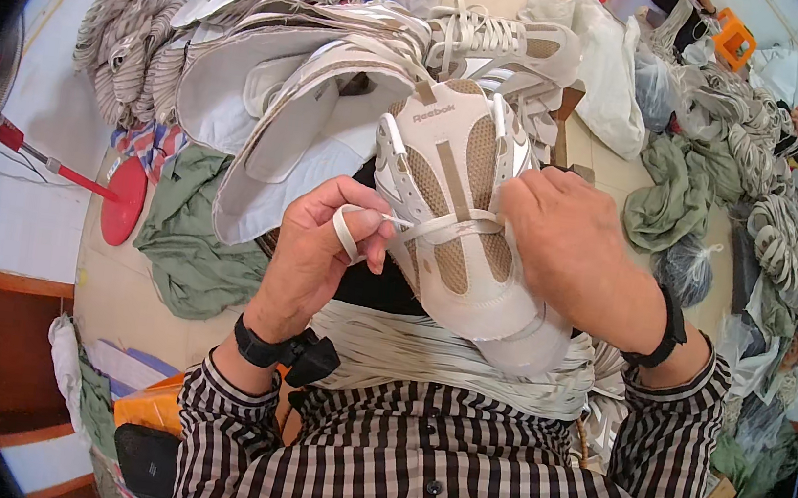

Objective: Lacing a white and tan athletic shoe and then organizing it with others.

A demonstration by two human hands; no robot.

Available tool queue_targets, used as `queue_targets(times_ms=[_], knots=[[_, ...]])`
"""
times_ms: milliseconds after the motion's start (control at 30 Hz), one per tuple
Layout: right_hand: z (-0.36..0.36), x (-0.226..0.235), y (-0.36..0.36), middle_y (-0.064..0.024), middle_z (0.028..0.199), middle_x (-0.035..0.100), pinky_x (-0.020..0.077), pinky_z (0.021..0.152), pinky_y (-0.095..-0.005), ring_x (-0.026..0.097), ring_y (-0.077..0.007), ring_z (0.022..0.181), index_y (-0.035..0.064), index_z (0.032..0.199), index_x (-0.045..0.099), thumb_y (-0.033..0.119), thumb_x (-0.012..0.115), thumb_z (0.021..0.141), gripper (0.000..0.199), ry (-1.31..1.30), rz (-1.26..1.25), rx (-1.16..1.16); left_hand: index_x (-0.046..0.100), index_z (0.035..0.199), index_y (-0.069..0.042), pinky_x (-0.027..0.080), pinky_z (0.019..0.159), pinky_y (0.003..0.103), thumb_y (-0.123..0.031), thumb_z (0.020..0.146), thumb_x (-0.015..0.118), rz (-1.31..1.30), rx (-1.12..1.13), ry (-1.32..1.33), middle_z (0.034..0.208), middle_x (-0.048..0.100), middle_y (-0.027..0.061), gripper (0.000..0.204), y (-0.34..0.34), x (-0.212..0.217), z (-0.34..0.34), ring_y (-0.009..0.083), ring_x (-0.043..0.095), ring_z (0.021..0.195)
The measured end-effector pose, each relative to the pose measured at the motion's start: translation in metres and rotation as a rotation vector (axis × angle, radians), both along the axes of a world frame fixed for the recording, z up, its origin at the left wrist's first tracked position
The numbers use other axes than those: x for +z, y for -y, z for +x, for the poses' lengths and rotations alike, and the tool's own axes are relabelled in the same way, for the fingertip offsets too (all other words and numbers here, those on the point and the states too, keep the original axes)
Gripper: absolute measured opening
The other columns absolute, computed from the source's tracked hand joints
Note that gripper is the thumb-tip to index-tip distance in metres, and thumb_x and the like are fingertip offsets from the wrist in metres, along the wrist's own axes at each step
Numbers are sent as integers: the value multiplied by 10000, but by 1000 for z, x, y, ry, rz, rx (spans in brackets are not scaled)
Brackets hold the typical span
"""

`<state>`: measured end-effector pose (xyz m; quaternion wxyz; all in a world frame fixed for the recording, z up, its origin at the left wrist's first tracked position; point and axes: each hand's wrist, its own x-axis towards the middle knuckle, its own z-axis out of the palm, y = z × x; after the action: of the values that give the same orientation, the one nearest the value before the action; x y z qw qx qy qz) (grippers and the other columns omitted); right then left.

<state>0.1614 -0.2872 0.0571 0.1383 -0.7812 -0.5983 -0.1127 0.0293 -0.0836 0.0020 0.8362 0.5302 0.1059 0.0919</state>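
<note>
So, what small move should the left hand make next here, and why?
Probably the left hand should guide the lace into an eyelet on the picture-left edge of the shoe upper: it pinches the lace beside that edge, the lace crosses only the toe end of the opening, and eyelets farther up look unthreaded.

Pale tan floor [114,290], cluttered both sides.
Left: crumpled green cloth [190,225], round red stand base [124,201] beside it. Right: white bag [603,85], second green cloth [676,197], tied plastic bag [687,270] with dark contents just below that cloth. Far-right shoe-part bundles [781,243] probably piled on the floor too; edge distorted, contact unclear.
</note>
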Motion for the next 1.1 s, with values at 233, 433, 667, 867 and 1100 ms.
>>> queue_targets(times_ms=[233, 433, 667, 867, 1100], knots=[[7, -1, -11, -154, 730, 561, 465, 622, -412, 592, -344, 722, 8, 807, 497, 29, 559, 717, 111, -81, -5, 57, 574, 874, -17, 463, 522, 235, -95, 837, 632, 17, -26, -4, 784, 616, 78, 105, 6, -2, 3, 126, 559, 576], [9, -15, 1, -133, 672, 556, 417, 571, -332, 521, -245, 596, 5, 834, 530, 46, 581, 818, 68, -656, 131, -61, 513, 924, -25, 451, 574, 205, 2, 852, 603, 236, -4, 36, 816, 583, 30, 118, 15, -2, 5, 75, 543, 639], [11, -23, 3, -105, 690, 566, 425, 583, -294, 502, -169, 609, -5, 858, 539, 8, 558, 815, 48, -807, 206, -79, 535, 960, -9, 430, 689, 193, -19, 899, 556, 789, 207, 241, 825, 560, 0, 66, 20, -13, 8, 60, 525, 755], [11, -22, 4, -96, 698, 565, 422, 592, -298, 496, -163, 625, -11, 852, 531, 49, 580, 849, 77, -787, 196, -88, 590, 990, -2, 446, 737, 250, -6, 879, 546, 781, 34, 96, 851, 598, 52, 120, 19, -4, 3, 109, 547, 803], [10, -21, 3, -93, 703, 572, 416, 591, -303, 498, -155, 632, -23, 847, 518, 69, 586, 856, 115, -759, 192, -90, 584, 961, -7, 462, 666, 276, 16, 867, 541, 948, 124, 356, 815, 604, 95, 106, 27, -13, 0, 161, 584, 731]])
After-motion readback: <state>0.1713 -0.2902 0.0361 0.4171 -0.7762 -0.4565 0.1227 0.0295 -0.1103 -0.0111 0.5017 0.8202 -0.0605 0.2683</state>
